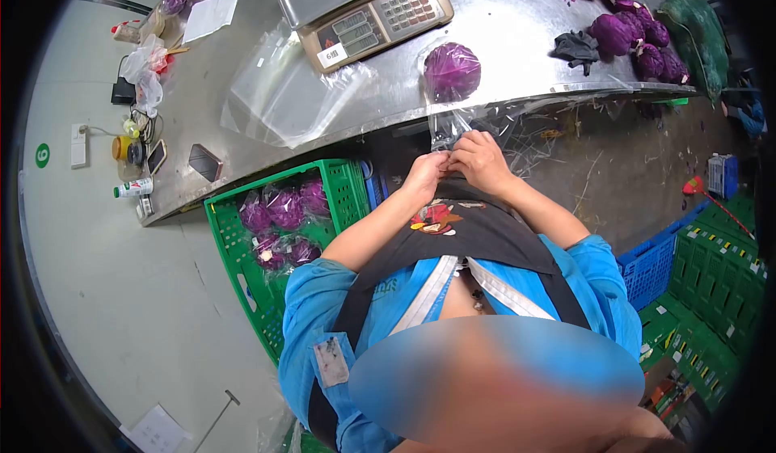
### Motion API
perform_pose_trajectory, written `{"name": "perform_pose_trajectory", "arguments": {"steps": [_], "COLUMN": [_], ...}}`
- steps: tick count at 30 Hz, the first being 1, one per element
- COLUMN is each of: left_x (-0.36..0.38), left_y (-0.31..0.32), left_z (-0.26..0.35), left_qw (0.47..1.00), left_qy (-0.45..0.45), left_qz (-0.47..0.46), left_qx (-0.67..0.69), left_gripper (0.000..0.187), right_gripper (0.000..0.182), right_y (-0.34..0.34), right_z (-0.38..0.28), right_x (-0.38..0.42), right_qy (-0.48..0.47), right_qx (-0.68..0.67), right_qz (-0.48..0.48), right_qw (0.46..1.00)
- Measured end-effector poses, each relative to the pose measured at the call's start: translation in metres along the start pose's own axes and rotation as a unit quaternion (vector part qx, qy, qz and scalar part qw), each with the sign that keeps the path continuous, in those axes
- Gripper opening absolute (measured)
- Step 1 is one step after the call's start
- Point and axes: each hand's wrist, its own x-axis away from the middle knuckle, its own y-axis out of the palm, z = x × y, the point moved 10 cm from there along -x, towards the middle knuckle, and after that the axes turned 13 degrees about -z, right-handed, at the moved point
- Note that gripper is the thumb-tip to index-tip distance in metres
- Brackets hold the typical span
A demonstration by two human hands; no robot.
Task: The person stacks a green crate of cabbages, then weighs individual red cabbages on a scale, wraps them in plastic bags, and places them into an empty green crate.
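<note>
A purple cabbage [453,71] sits inside a clear plastic bag [443,126] at the steel table's front edge. The bag's loose end hangs over the edge toward my body. Both my hands are close together there, in front of the black apron. My left hand [427,175] pinches the gathered plastic with bent fingers. Beside it, my right hand [478,162] is also closed on the plastic, its fingers curled over. The fingertips of both partly cover the bit they grip.
A weighing scale [376,18] stands behind flat clear bags [295,101] on the steel table [505,49]. Loose purple cabbages [614,34] and a black glove [576,49] lie right. Bagged cabbages [284,208] fill part of a green crate [343,198] at my left. Green crates [711,271] stand right.
</note>
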Motion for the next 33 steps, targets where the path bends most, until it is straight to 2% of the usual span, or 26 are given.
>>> {"name": "perform_pose_trajectory", "arguments": {"steps": [3, 5, 6, 7, 8, 9, 10, 11, 12, 13, 14, 15, 16, 18, 19, 20, 22, 23, 24, 26, 27, 28, 29, 30, 31, 33], "left_x": [-0.001, -0.004, 0.000, -0.002, 0.009, 0.023, 0.035, 0.046, 0.051, 0.049, 0.043, 0.051, 0.062, 0.022, 0.021, 0.014, -0.006, -0.014, -0.016, -0.036, -0.042, -0.046, -0.052, -0.059, -0.059, -0.058], "left_y": [0.002, -0.006, -0.009, -0.009, -0.013, -0.005, 0.002, -0.006, -0.015, -0.033, -0.044, -0.019, 0.009, 0.025, 0.053, 0.060, 0.080, 0.077, 0.075, 0.035, 0.024, 0.020, 0.000, -0.016, -0.026, -0.036], "left_z": [0.009, 0.032, 0.051, 0.045, 0.050, 0.043, 0.036, 0.043, 0.049, 0.071, 0.093, 0.122, 0.142, 0.130, 0.128, 0.131, 0.114, 0.123, 0.125, 0.145, 0.149, 0.151, 0.156, 0.152, 0.158, 0.162], "left_qw": [0.995, 0.985, 0.970, 0.955, 0.955, 0.935, 0.906, 0.884, 0.860, 0.803, 0.747, 0.638, 0.506, 0.427, 0.367, 0.364, 0.319, 0.385, 0.384, 0.667, 0.720, 0.721, 0.854, 0.945, 0.948, 0.949], "left_qy": [0.060, 0.111, 0.161, 0.126, 0.126, 0.091, 0.059, 0.057, 0.054, 0.157, 0.136, 0.234, 0.327, 0.278, 0.361, 0.362, 0.348, 0.306, 0.300, 0.210, 0.206, 0.202, 0.173, 0.140, 0.147, 0.166], "left_qz": [0.055, 0.059, 0.061, -0.005, -0.008, -0.065, -0.123, -0.118, -0.112, -0.016, 0.054, 0.140, 0.222, 0.149, 0.099, 0.104, -0.037, -0.037, -0.033, -0.005, 0.018, 0.023, 0.043, 0.059, 0.126, 0.197], "left_qx": [-0.066, -0.118, -0.173, -0.267, -0.270, -0.337, -0.402, -0.448, -0.495, -0.575, -0.649, -0.720, -0.767, -0.848, -0.852, -0.852, -0.881, -0.870, -0.873, -0.715, -0.663, -0.663, -0.488, -0.291, -0.253, -0.181], "left_gripper": [0.021, 0.023, 0.025, 0.031, 0.031, 0.033, 0.034, 0.034, 0.034, 0.030, 0.042, 0.049, 0.056, 0.066, 0.058, 0.058, 0.046, 0.028, 0.028, 0.021, 0.029, 0.029, 0.030, 0.032, 0.028, 0.027], "right_gripper": [0.013, 0.015, 0.017, 0.014, 0.010, 0.015, 0.026, 0.026, 0.040, 0.056, 0.073, 0.091, 0.090, 0.080, 0.076, 0.071, 0.055, 0.038, 0.038, 0.032, 0.022, 0.022, 0.019, 0.022, 0.038, 0.043], "right_y": [-0.009, 0.014, 0.010, 0.004, 0.027, 0.068, 0.112, 0.107, 0.095, 0.084, 0.067, 0.001, -0.044, -0.066, -0.052, -0.040, -0.033, -0.034, -0.033, -0.020, -0.020, -0.017, 0.001, 0.028, 0.046, 0.045], "right_z": [-0.013, -0.018, -0.005, 0.018, 0.061, 0.116, 0.171, 0.181, 0.200, 0.216, 0.223, 0.189, 0.177, 0.176, 0.179, 0.178, 0.147, 0.134, 0.143, 0.158, 0.167, 0.169, 0.203, 0.229, 0.238, 0.243], "right_x": [0.008, 0.041, 0.070, 0.108, 0.177, 0.288, 0.448, 0.443, 0.429, 0.420, 0.403, 0.271, 0.200, 0.122, 0.097, 0.076, 0.028, 0.014, 0.009, 0.001, -0.004, -0.005, -0.007, 0.002, 0.000, -0.002], "right_qy": [-0.039, -0.038, 0.017, 0.081, 0.157, 0.287, 0.253, 0.256, 0.331, 0.404, 0.474, 0.391, 0.302, 0.253, 0.202, 0.150, 0.008, -0.056, -0.061, -0.100, -0.084, -0.087, 0.062, 0.207, 0.196, 0.226], "right_qx": [-0.018, -0.097, -0.115, -0.095, -0.007, 0.073, 0.112, 0.115, 0.078, 0.035, -0.010, 0.077, 0.149, 0.096, 0.109, 0.121, 0.141, 0.143, 0.137, 0.054, -0.004, -0.010, -0.210, -0.394, -0.488, -0.516], "right_qz": [-0.044, -0.203, -0.197, -0.209, -0.298, -0.522, -0.678, -0.676, -0.629, -0.579, -0.526, -0.329, -0.109, 0.048, 0.051, 0.057, -0.005, -0.022, -0.019, -0.061, -0.038, -0.040, -0.105, -0.164, -0.154, -0.149], "right_qw": [0.998, 0.974, 0.974, 0.970, 0.942, 0.800, 0.681, 0.682, 0.699, 0.707, 0.706, 0.856, 0.935, 0.961, 0.972, 0.980, 0.990, 0.988, 0.989, 0.992, 0.996, 0.995, 0.970, 0.881, 0.836, 0.813]}}
